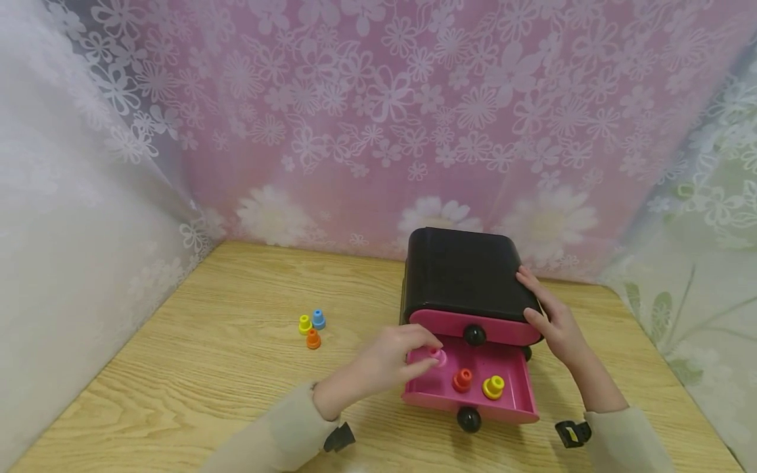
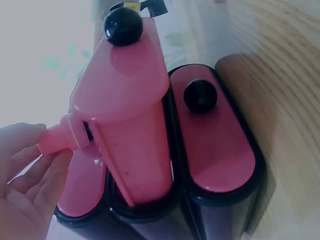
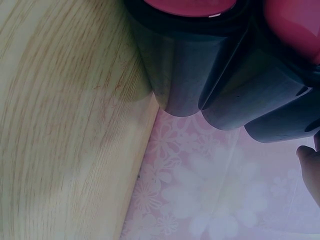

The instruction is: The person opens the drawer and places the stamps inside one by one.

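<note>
My left hand [image 1: 387, 360] pinches a small pink stepped peg [image 1: 439, 357] between thumb and fingers, at the left side of a pulled-out pink drawer [image 1: 434, 403]. In the left wrist view the peg [image 2: 62, 136] is seen beside the drawer's upper edge. A red peg [image 1: 462, 380] and a yellow peg [image 1: 493, 387] stand inside this drawer. It belongs to a black cabinet [image 1: 467, 269] with pink drawers and round black knobs. My right hand [image 1: 554, 325] rests on the cabinet's right side, fingers extended; the right wrist view catches only part of that hand [image 3: 311, 172].
On the wooden table [image 1: 195, 368], left of the cabinet, a yellow peg [image 1: 304, 324], a blue peg [image 1: 319, 320] and an orange peg [image 1: 313, 339] stand close together. The upper drawer [image 1: 443, 320] is closed above the pulled-out one. Flowered curtains [image 1: 378, 131] hang around the table.
</note>
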Tool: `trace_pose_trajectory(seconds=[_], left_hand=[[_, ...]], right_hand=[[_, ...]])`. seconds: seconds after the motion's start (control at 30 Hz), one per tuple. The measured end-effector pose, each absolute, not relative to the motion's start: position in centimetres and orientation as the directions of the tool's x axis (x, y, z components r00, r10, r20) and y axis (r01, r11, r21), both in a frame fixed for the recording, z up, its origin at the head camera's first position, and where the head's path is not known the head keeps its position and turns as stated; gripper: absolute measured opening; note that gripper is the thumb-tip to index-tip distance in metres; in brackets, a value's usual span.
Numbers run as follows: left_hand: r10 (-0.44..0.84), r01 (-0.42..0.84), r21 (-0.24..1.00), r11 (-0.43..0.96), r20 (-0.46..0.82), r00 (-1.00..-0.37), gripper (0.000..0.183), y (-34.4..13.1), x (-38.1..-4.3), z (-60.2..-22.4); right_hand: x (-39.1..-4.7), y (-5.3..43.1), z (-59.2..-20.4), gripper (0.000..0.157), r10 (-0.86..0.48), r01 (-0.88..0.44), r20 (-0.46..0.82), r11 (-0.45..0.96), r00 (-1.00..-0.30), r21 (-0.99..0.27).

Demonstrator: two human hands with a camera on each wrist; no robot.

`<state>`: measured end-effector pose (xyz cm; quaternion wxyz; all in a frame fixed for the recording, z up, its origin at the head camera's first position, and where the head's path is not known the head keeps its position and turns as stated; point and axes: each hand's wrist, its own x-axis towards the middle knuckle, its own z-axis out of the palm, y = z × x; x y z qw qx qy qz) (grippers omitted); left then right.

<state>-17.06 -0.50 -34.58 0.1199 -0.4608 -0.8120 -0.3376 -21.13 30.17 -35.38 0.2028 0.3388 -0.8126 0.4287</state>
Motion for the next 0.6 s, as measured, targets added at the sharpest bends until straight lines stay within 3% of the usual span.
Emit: trace_pose_trajectory(seconds=[0.6], left_hand=[[0.763,0.862,0.279,0.423,0.403,-0.505,0.014,0.6,-17.6,-35.8]], right_hand=[[-21.2,30.1,-35.4,0.049,-0.372,-0.729,0.628,0.395,-0.683,-0.559]])
